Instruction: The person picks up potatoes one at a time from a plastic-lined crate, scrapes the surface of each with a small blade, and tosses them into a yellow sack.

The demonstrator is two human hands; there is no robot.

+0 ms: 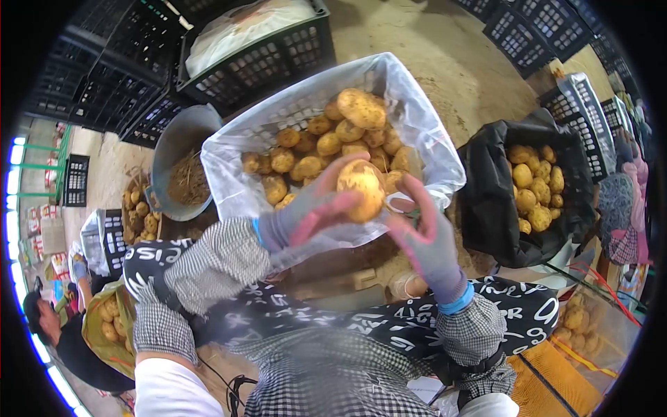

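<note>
A large potato point(361, 191) with a brown patch is in my left hand point(302, 212), which wears a grey and pink glove and has its fingers closed around it. Just to the right, my right hand point(432, 243), gloved the same way, has thumb and fingers spread apart with nothing gripped between them. Both hands are over the near edge of a crate lined with clear plastic point(424, 115). Inside that crate lies a heap of potatoes point(306, 167), with one big potato point(361, 108) on top at the back.
A black-lined crate point(479, 187) of potatoes stands at right. A grey bucket point(167, 153) with dry debris is at left, beside more potatoes point(142, 212). Black crates point(257, 73) stand behind. Another person point(80, 333) is at far left by a potato-filled sack point(94, 333).
</note>
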